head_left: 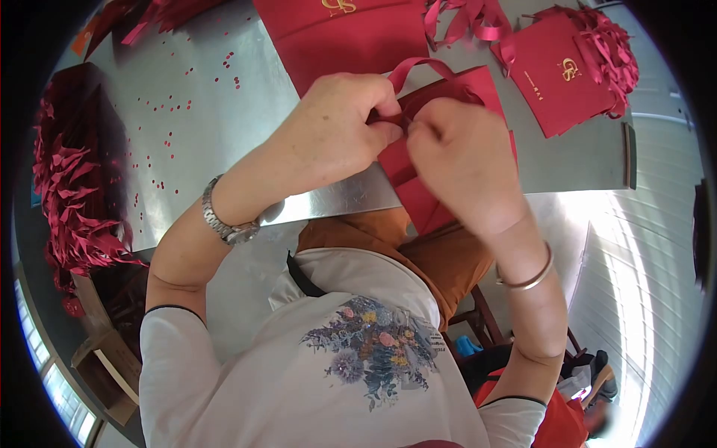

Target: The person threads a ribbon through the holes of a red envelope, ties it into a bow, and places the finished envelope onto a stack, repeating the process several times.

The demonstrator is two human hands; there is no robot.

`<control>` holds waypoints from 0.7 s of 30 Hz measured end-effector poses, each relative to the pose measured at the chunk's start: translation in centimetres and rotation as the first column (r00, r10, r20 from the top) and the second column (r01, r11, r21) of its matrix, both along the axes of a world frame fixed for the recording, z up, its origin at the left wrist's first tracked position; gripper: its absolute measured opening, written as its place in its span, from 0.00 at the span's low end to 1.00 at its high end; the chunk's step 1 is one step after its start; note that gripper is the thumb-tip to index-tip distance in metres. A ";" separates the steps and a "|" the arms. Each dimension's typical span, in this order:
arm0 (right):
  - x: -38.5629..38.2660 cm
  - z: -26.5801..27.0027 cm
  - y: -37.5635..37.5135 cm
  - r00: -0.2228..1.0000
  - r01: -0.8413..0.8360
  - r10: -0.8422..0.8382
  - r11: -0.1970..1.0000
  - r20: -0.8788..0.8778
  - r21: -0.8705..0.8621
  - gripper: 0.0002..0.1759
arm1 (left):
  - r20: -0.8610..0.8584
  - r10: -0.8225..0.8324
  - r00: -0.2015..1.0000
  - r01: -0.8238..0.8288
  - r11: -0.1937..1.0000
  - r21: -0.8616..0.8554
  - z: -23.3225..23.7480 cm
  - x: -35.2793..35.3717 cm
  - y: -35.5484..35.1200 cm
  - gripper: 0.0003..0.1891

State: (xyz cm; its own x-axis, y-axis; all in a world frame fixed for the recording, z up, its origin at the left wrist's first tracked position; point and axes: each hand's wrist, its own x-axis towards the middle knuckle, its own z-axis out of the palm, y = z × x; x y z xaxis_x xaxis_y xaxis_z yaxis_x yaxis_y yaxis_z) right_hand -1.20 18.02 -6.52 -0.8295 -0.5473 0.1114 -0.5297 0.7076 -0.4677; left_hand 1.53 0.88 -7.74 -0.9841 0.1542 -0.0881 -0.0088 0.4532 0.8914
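A red paper bag (427,200) leans at the table's front edge, its lower end hanging over my lap. From its top a red ribbon handle (418,66) arches up between my hands. My left hand (332,123) is closed, pinching red ribbon between thumb and fingers at the bag's mouth. Almost touching it, my right hand (467,160) is closed too, its fingertips at the same stretch of ribbon. The knuckles hide the exact spot where the fingertips meet and much of the bag's upper part.
A larger red bag (343,37) lies flat behind my hands. At the right is a stack of red bags (549,78) with ribbon handles, beside loose ribbon (474,22). More ribboned bags (75,179) pile up at the left. Small red dots (168,138) are scattered over the metal table (261,142).
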 end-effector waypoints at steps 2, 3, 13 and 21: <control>-1.3 0.7 0.4 0.938 0.099 -0.031 0.978 0.346 -0.182 0.08 | -0.181 -0.023 0.983 0.019 1.000 -0.022 0.2 -0.2 -0.3 0.07; -1.1 0.7 0.3 0.939 0.100 -0.032 0.978 0.341 -0.182 0.08 | -0.186 -0.024 0.982 0.021 1.000 -0.021 0.1 -0.3 -0.2 0.07; 0.4 0.2 -0.4 0.993 0.097 -0.080 0.969 0.084 -0.226 0.07 | -0.419 0.104 0.902 -0.083 0.994 0.068 -0.4 0.3 0.5 0.07; 1.3 -1.4 -1.2 0.966 0.129 -0.135 0.991 -0.221 -0.042 0.09 | -0.264 0.163 0.951 -0.154 0.987 0.056 -1.2 0.1 0.7 0.04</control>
State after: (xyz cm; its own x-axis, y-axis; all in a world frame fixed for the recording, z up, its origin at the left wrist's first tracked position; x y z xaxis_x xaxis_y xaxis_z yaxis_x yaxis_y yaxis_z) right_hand 0.15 16.87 -7.87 -0.8468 -0.4286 0.3149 -0.5253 0.7669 -0.3687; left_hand 1.60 1.53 -8.98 -0.9829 -0.0072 0.1838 0.1624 0.4344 0.8859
